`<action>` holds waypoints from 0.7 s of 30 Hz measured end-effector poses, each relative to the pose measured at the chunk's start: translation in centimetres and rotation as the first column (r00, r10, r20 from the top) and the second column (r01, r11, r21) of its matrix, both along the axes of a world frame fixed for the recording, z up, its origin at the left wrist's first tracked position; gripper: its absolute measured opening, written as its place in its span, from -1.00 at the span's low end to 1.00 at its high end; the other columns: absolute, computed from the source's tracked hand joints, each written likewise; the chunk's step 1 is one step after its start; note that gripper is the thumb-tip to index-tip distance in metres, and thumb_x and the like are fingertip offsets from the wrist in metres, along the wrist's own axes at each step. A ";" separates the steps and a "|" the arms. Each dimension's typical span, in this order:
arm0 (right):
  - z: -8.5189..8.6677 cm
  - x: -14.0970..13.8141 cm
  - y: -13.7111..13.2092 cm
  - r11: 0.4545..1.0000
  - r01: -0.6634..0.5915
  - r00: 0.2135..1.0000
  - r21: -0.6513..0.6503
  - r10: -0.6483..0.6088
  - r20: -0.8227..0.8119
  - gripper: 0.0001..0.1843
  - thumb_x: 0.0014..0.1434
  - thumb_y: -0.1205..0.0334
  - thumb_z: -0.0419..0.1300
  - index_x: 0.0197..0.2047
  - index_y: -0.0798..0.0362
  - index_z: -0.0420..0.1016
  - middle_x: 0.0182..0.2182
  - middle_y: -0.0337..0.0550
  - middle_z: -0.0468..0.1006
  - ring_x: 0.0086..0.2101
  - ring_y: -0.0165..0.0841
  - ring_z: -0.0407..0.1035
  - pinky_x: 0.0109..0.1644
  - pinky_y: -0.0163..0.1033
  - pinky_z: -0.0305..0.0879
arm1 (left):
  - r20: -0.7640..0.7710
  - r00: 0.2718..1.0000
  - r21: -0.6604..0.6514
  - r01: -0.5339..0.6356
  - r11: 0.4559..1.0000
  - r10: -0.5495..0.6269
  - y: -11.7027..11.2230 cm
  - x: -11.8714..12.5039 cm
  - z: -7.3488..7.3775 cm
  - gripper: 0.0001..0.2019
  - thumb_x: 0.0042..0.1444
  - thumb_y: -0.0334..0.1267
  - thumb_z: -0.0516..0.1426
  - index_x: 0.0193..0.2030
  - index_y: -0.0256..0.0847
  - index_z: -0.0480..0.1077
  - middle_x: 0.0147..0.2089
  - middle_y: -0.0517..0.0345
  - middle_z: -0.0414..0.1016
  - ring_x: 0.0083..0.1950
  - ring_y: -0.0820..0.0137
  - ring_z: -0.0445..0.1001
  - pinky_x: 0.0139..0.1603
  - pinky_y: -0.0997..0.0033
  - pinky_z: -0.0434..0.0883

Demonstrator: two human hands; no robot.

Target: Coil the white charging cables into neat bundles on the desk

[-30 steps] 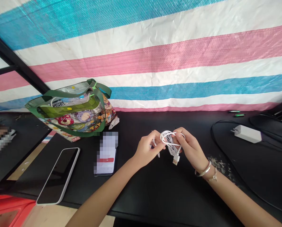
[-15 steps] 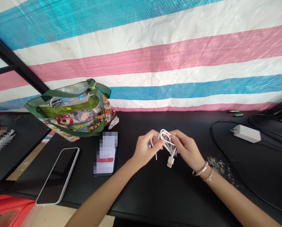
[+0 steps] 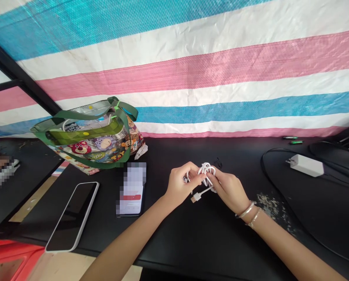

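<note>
Head view: white USB cable (image 3: 206, 171) in loose loops, bunched btwn L hand (image 3: 179, 186) and R hand (image 3: 228, 191), held just above black desk (image 3: 192, 244). L grip closed on one side of the coils, fingers curled round; R grip closed on the other side, fingertips (image 3: 212, 176) among the loops. Exact finger contact partly hidden by the coils. Metal-tipped plug (image 3: 195, 198) on a short free tail, sticking out below the hands, angled toward L.

Risks: loops slipping off fingers on any easing of grip, smooth rubbery jacket giving little friction. Loops crossing during handling, so knots or tangles. Free plug swinging, w/ possible scratches on nearby glass. Thin metal bangles (image 3: 246, 210) on R wrist, a possible snag for a stray loop. Gritty pale specks (image 3: 268, 206) on desk, near R forearm, a possible mess on the cable.

Around: glossy black phone (image 3: 71, 216) in pale case and second phone (image 3: 131, 191) w/ blurred screen, L of hands. Shiny cartoon-print tote bag (image 3: 89, 136) w/ green straps, further back. Matte white charger (image 3: 306, 165) w/ thin black cord, far R. Woven striped tarp (image 3: 174, 66) behind desk.
</note>
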State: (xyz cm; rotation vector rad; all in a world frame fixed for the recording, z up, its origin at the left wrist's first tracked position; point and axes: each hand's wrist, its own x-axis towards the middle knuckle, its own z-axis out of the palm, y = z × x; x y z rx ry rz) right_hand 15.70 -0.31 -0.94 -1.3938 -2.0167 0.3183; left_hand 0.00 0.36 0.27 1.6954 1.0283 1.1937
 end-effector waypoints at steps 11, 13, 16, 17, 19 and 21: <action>1.3 1.2 0.1 0.994 0.090 0.973 0.067 -0.073 -0.221 -0.47 0.27 -0.13 -0.12 -0.41 0.00 0.51 -0.73 -0.24 0.35 -0.70 -0.38 0.24 -0.57 -0.29 0.09 | 0.021 1.000 0.053 -0.004 0.999 0.003 0.6 -0.6 0.4 -0.74 0.16 -0.10 0.08 -0.43 -0.21 0.41 -0.64 0.28 0.38 -0.57 0.51 0.40 -0.50 0.58 0.31; 1.6 1.2 0.1 0.993 0.116 0.928 0.006 -0.106 -0.358 -0.45 0.24 -0.20 -0.09 -0.45 0.00 0.49 -0.74 -0.26 0.32 -0.71 -0.40 0.22 -0.59 -0.29 0.11 | 0.030 1.000 0.048 -0.005 0.999 0.003 0.6 -0.6 0.3 -0.74 0.16 -0.10 0.07 -0.42 -0.21 0.42 -0.64 0.28 0.36 -0.56 0.51 0.42 -0.50 0.59 0.31; 1.9 1.1 0.2 0.992 0.111 0.814 -0.065 -0.128 -0.567 -0.44 0.18 -0.29 -0.04 -0.40 0.02 0.47 -0.72 -0.29 0.29 -0.70 -0.42 0.18 -0.61 -0.29 0.13 | 0.030 1.000 0.031 -0.002 1.000 0.001 0.7 -0.7 0.2 -0.73 0.16 -0.08 0.06 -0.41 -0.21 0.44 -0.61 0.26 0.38 -0.55 0.50 0.43 -0.51 0.58 0.32; 1.9 1.0 0.3 0.993 0.090 0.775 -0.081 -0.121 -0.620 -0.43 0.16 -0.31 -0.03 -0.37 0.02 0.47 -0.72 -0.31 0.27 -0.70 -0.42 0.17 -0.61 -0.30 0.13 | 0.035 0.999 0.026 -0.001 1.000 0.000 0.7 -0.7 0.1 -0.72 0.16 -0.08 0.06 -0.41 -0.21 0.44 -0.60 0.25 0.40 -0.55 0.50 0.43 -0.51 0.58 0.32; 1.8 0.9 0.4 0.993 0.028 0.738 -0.113 -0.097 -0.668 -0.41 0.14 -0.34 -0.02 -0.34 0.03 0.47 -0.71 -0.32 0.25 -0.69 -0.43 0.15 -0.61 -0.30 0.13 | 0.048 0.999 0.022 0.005 1.000 -0.006 0.6 -0.7 0.2 -0.73 0.15 -0.08 0.07 -0.42 -0.21 0.44 -0.60 0.25 0.40 -0.55 0.50 0.42 -0.50 0.58 0.33; 1.6 0.9 0.5 0.990 -0.026 0.759 -0.136 -0.069 -0.647 -0.39 0.13 -0.36 -0.03 -0.36 0.04 0.48 -0.69 -0.30 0.26 -0.67 -0.42 0.16 -0.59 -0.29 0.16 | 0.049 0.999 0.014 0.006 1.000 -0.006 0.6 -0.7 0.2 -0.72 0.14 -0.07 0.08 -0.42 -0.21 0.46 -0.61 0.26 0.37 -0.56 0.50 0.41 -0.49 0.57 0.34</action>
